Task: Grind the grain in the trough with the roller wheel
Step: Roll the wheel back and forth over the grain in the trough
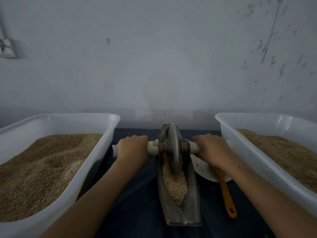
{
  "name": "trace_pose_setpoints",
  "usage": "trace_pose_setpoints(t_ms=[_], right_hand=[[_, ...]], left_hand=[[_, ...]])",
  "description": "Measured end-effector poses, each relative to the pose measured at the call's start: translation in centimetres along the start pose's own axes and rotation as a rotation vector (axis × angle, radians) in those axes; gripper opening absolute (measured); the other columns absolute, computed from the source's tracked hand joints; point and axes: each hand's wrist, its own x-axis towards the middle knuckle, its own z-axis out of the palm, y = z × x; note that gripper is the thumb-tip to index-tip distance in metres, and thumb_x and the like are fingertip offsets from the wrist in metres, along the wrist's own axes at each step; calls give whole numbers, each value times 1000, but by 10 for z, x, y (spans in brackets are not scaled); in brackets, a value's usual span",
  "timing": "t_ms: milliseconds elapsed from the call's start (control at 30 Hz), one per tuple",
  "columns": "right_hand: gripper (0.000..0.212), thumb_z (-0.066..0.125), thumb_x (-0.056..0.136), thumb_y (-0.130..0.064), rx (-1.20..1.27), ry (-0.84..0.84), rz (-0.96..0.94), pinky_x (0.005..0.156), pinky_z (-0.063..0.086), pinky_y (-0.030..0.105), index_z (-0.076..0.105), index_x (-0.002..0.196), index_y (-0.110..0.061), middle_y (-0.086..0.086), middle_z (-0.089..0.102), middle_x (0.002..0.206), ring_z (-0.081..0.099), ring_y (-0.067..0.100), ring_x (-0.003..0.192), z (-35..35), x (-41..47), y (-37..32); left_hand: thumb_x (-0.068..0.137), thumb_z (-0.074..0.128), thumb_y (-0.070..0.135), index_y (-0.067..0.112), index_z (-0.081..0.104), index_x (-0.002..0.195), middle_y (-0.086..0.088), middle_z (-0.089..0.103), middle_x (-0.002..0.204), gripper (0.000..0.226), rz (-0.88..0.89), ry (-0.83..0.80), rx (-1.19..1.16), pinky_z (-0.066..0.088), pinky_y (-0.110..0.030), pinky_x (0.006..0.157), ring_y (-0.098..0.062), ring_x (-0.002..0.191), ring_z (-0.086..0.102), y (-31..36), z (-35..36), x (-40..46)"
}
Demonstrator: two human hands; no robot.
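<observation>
A white plastic tub [96,152] heaped with brown husked grain stood at the left, and a second white tub [257,152] holding the same stood at the right. Between them, a dark blue cloth [137,212] covered the worktop. An orange-handled utensil [226,194] lay with its head on a white plate [204,170]. Behind rose a scuffed pale wall [154,57].

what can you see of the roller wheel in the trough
The roller wheel is a dull grey disc, metal by its look, standing upright on edge in the narrow boat-shaped trough, its lower rim sunk in the grain. A rusty axle runs through its centre to pale wrapped handles; the left hand and right hand each grip one.
</observation>
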Motion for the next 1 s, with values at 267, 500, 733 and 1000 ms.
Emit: trace_pose_setpoints(t_ms=[267,500,733,1000], right_hand=[[14,63,86,-34,-44,-219,-35,67,43,29,60,94,-23,-1,65,93,61,18,85,-15,0,-1],[20,72,81,-32,34,-437,-12,59,40,23,52,81,-29,-11,54,75,56,10,74,-20,2,3],[9,59,88,-35,41,-93,9,69,45,30,57,84,-27,-5,63,87,60,15,80,-4,0,2],[10,65,84,-34,-5,-255,-16,64,41,28,58,87,-27,-5,64,87,60,14,79,-11,2,3]], left_hand=[[87,59,32,16,57,104,0,61,96,23,12,-144,16,43,-28,73,-17,86,58,-4,-3,1],[83,64,34,15,56,106,4,47,79,31,42,-261,47,42,-28,71,-14,76,49,-4,-12,1],[89,56,29,19,54,104,-1,62,101,18,-4,-35,53,39,-29,71,-19,91,59,3,-5,-1],[86,59,31,16,58,105,-1,62,98,25,18,-154,67,41,-28,71,-17,85,58,0,-9,0]])
